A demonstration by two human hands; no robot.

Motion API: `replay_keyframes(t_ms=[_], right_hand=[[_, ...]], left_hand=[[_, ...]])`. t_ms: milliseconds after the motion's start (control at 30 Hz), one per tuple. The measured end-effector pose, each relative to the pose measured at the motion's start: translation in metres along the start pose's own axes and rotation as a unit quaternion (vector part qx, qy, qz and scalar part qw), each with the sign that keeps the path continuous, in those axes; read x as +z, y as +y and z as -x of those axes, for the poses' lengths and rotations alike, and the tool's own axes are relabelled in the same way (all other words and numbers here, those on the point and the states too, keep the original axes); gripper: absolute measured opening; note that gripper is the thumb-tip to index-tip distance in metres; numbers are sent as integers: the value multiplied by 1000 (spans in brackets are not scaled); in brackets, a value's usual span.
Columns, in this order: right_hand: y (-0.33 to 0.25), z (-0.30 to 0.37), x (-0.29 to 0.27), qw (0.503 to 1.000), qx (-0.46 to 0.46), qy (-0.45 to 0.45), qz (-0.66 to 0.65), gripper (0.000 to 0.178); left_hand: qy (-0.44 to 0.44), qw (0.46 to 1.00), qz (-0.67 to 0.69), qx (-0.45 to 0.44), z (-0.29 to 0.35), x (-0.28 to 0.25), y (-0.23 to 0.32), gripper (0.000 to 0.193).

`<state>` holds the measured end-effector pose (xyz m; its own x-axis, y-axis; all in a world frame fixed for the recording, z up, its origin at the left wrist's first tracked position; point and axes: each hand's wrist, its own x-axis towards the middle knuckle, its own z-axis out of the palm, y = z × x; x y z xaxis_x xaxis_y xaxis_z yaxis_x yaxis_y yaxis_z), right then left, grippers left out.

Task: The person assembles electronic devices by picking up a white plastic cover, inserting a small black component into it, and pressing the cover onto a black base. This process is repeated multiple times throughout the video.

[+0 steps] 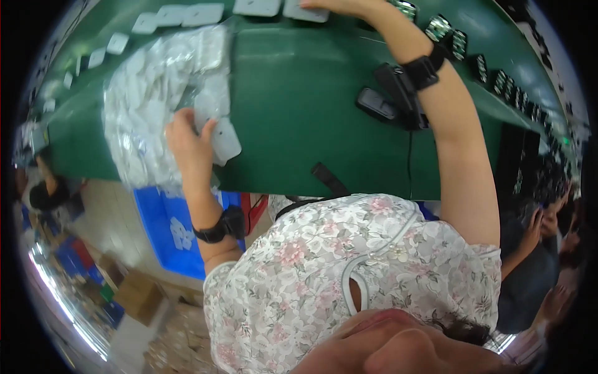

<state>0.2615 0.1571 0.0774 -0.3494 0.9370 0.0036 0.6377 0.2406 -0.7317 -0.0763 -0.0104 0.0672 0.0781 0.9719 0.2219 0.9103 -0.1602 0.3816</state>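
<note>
My left hand (190, 140) rests at a heap of white plates in clear plastic bags (143, 93). Its thumb stands apart from its curled fingers, close to a white plate (225, 142) with rounded corners and a small dark mark. Stretched to the far edge of the view, my right hand (339, 5) has its fingertips on another white plate (305, 11); the frame cuts off part of that hand. Beside this plate lies one more white plate (256, 6), in a row that curves off to the left. Each wrist wears a black strap.
Under my right arm lie a black device (398, 93) with a cable and a small dark handset (377, 103). Several green electronic parts (458, 43) line the right of the green table (299, 118). A blue bin (162, 230) stands below the near edge. Other people sit both sides.
</note>
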Motion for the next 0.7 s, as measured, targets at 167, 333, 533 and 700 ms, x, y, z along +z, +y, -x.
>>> replay_keyframes(t_ms=[167,333,533,700], right_hand=[[37,-35,22,994,-52,-7,97,38],[22,-12,32,999,22,40,29,35],[-4,37,16,980,-34,168,98,38],[3,159,-47,947,-10,274,165,23]], left_hand=[[97,993,57,-15,3,3,-1,30],[136,986,96,-21,1,11,-14,26],[143,961,223,-81,-10,16,-12,26],[111,965,204,-121,-12,-10,11,28]])
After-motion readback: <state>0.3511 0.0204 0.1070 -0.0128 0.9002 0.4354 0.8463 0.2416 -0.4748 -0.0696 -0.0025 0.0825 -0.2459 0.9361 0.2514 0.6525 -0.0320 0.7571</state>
